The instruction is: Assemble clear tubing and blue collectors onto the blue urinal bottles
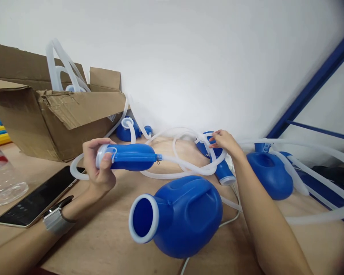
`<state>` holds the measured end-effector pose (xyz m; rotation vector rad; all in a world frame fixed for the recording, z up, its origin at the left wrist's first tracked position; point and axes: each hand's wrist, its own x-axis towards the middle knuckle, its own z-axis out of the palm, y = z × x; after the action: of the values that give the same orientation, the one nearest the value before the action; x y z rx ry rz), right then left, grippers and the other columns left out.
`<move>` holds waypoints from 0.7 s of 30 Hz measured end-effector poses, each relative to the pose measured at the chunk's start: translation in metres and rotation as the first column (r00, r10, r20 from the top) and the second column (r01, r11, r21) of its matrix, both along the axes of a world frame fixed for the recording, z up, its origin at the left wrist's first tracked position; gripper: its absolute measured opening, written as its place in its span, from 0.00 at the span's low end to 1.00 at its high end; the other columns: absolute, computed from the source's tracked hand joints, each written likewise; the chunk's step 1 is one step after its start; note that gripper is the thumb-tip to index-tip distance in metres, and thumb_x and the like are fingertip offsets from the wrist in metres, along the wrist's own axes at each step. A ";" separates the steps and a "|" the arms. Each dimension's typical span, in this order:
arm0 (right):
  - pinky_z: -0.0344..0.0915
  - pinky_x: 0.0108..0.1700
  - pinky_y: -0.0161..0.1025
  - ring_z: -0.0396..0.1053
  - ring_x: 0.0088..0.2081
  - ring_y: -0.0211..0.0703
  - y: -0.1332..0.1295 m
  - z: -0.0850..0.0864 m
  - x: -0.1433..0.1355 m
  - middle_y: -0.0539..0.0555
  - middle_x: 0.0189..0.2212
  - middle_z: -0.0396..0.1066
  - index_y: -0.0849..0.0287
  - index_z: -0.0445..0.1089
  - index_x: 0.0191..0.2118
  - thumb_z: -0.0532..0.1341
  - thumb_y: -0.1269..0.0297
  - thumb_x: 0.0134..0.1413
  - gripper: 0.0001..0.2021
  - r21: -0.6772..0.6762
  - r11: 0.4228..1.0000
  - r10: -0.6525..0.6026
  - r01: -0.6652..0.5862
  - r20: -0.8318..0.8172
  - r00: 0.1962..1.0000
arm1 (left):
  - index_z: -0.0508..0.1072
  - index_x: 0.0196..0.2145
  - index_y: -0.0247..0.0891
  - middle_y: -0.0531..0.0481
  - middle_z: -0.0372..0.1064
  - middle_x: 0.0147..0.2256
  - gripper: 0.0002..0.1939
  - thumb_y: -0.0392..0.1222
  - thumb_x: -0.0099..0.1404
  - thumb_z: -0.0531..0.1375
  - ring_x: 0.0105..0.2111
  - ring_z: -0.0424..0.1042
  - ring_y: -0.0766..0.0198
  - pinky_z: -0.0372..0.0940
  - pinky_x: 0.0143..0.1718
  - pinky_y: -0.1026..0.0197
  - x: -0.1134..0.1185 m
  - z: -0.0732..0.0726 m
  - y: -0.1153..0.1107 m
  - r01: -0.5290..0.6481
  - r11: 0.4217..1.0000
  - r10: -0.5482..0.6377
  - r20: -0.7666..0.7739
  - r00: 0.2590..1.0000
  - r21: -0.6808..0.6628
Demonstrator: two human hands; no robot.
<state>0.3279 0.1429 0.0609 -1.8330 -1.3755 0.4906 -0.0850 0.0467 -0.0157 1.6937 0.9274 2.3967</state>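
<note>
My left hand (100, 162) is wrapped round a blue plastic urinal head (133, 156) with a translucent cap, held sideways above the table. A translucent white hose (179, 160) runs from its narrow end towards the right in loops. At those loops, my right hand (222, 140) has its fingers apart, and the fingertips are at the hose; whether they press on it is hard to make out. Behind and below that hand lie blue plastic parts, one a blue tube with a white rim (225, 173). Nearest me, a blue urinal bottle (186, 217) lies with its open white-rimmed mouth facing left.
An open cardboard box (54, 126) with hoses stands at the left back. A phone (37, 196) and a clear plastic bottle (5, 179) are at the left. Another blue bottle (271, 173) with hoses sits at the right by a blue metal frame (312, 84). A white wall rises behind.
</note>
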 end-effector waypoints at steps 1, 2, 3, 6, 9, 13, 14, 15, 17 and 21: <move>0.72 0.29 0.36 0.76 0.24 0.41 -0.002 -0.001 -0.002 0.68 0.46 0.77 0.69 0.65 0.60 0.56 0.69 0.67 0.19 -0.036 0.999 -0.002 0.002 -0.007 1.000 | 0.67 0.44 0.35 0.46 0.71 0.36 0.21 0.56 0.63 0.60 0.34 0.72 0.62 0.65 0.36 0.58 0.001 0.005 0.001 0.032 0.997 -0.035 0.046 0.998 0.069; 0.71 0.28 0.35 0.76 0.24 0.41 -0.004 -0.001 -0.003 0.67 0.43 0.78 0.69 0.62 0.63 0.55 0.70 0.66 0.22 -0.077 0.997 -0.001 0.000 -0.015 1.000 | 0.66 0.43 0.35 0.47 0.71 0.35 0.20 0.53 0.62 0.61 0.32 0.72 0.62 0.65 0.35 0.59 0.002 0.011 0.002 0.054 0.988 -0.067 0.087 0.994 0.144; 0.70 0.26 0.34 0.76 0.23 0.42 -0.005 -0.002 -0.004 0.65 0.41 0.79 0.69 0.60 0.66 0.56 0.71 0.66 0.24 -0.123 0.992 0.006 -0.009 -0.025 1.000 | 0.66 0.42 0.35 0.48 0.71 0.33 0.19 0.51 0.61 0.62 0.31 0.71 0.63 0.64 0.34 0.60 0.002 0.016 0.003 0.050 0.978 -0.076 0.124 0.989 0.204; 0.65 0.22 0.32 0.76 0.23 0.45 -0.011 -0.003 -0.004 0.61 0.32 0.79 0.70 0.58 0.69 0.56 0.74 0.65 0.27 -0.262 0.964 0.035 -0.055 -0.083 0.996 | 0.64 0.38 0.36 0.52 0.68 0.27 0.16 0.50 0.58 0.60 0.26 0.69 0.65 0.62 0.30 0.62 -0.005 0.033 0.009 -0.031 0.964 -0.030 0.225 0.974 0.264; 0.64 0.21 0.32 0.74 0.22 0.43 -0.017 -0.002 0.003 0.60 0.28 0.78 0.71 0.67 0.62 0.56 0.75 0.65 0.21 -0.333 0.939 0.035 -0.084 -0.151 0.988 | 0.63 0.35 0.38 0.55 0.63 0.26 0.14 0.50 0.57 0.57 0.25 0.65 0.67 0.59 0.29 0.64 -0.017 0.047 0.017 -0.135 0.946 0.040 0.305 0.951 0.296; 0.65 0.22 0.32 0.72 0.21 0.41 -0.021 0.002 0.012 0.57 0.28 0.77 0.68 0.72 0.56 0.58 0.74 0.65 0.16 -0.266 0.962 0.000 -0.059 -0.219 0.976 | 0.64 0.34 0.38 0.56 0.55 0.29 0.15 0.51 0.55 0.59 0.29 0.61 0.70 0.58 0.33 0.66 -0.028 0.057 0.023 -0.277 0.901 0.114 0.433 0.894 0.334; 0.65 0.21 0.31 0.71 0.21 0.40 -0.021 0.003 0.013 0.56 0.28 0.76 0.68 0.71 0.56 0.57 0.74 0.66 0.16 -0.229 0.972 -0.012 -0.045 -0.242 0.970 | 0.64 0.34 0.38 0.56 0.55 0.29 0.16 0.52 0.55 0.60 0.29 0.61 0.70 0.59 0.34 0.66 -0.029 0.057 0.023 -0.291 0.898 0.123 0.445 0.887 0.331; 0.64 0.21 0.30 0.70 0.20 0.38 -0.020 0.005 0.013 0.56 0.29 0.75 0.68 0.70 0.58 0.56 0.74 0.67 0.16 -0.189 0.982 -0.022 -0.030 -0.269 0.963 | 0.64 0.34 0.38 0.56 0.56 0.28 0.16 0.53 0.56 0.60 0.29 0.62 0.69 0.59 0.35 0.65 -0.028 0.057 0.022 -0.293 0.897 0.133 0.429 0.893 0.331; 0.63 0.20 0.28 0.68 0.21 0.34 -0.021 0.011 0.012 0.55 0.31 0.75 0.66 0.67 0.60 0.53 0.73 0.69 0.17 -0.105 0.994 -0.022 -0.013 -0.331 0.943 | 0.65 0.36 0.39 0.56 0.61 0.28 0.17 0.55 0.59 0.61 0.28 0.64 0.68 0.60 0.34 0.63 -0.026 0.053 0.018 -0.267 0.901 0.157 0.317 0.935 0.342; 0.65 0.23 0.25 0.72 0.27 0.31 -0.030 0.029 0.004 0.55 0.39 0.75 0.60 0.67 0.59 0.55 0.70 0.70 0.16 0.085 0.995 0.089 -0.058 -0.428 0.899 | 0.70 0.38 0.40 0.50 0.74 0.32 0.18 0.56 0.58 0.64 0.28 0.73 0.63 0.66 0.30 0.60 -0.024 0.034 0.005 -0.153 0.909 0.234 -0.170 0.957 0.389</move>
<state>0.3321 0.1134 0.0902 -1.5014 -1.1396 0.8236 -0.1094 0.0517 0.0179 2.1187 0.7267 2.7022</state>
